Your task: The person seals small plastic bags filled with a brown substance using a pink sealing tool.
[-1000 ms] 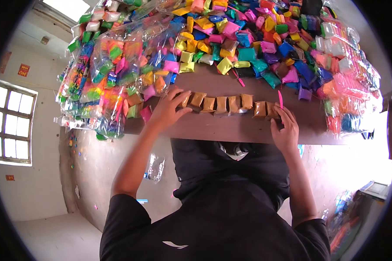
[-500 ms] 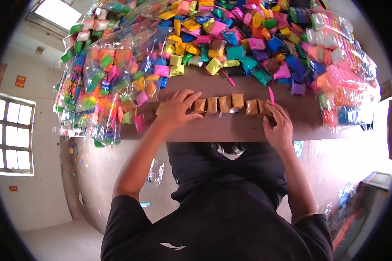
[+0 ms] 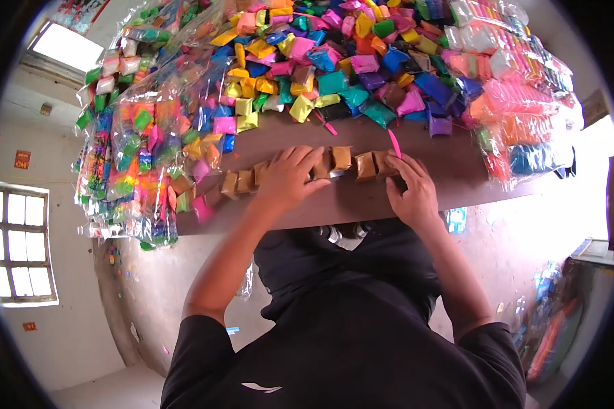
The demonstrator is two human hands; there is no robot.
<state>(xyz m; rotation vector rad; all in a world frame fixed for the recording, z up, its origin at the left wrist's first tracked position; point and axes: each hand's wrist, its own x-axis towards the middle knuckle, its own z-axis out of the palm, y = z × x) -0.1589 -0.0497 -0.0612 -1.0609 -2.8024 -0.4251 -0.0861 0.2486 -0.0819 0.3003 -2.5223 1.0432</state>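
A row of small brown packets (image 3: pixel 341 158) lies across the brown table (image 3: pixel 286 217) near its front edge. My left hand (image 3: pixel 290 178) rests over the middle of the row, fingers spread, covering some packets; others show on both sides of it. My right hand (image 3: pixel 413 187) is at the row's right end, its fingertips on the last brown packet (image 3: pixel 383 162) and the thumb apart. A pink strip (image 3: pixel 395 144) stands out beside the right fingertips, and whether the hand grips it is unclear.
Behind the row lies a large heap of coloured packets (image 3: pixel 332 83). Clear bags of multicoloured packets (image 3: pixel 143 136) are at the left, and bags of pink and blue packets (image 3: pixel 518 99) at the right. A smaller pink strip (image 3: pixel 330 128) lies before the heap.
The view has turned and shifted. My left hand has moved right along the row, uncovering brown packets at the left. My right hand stays at the right end.
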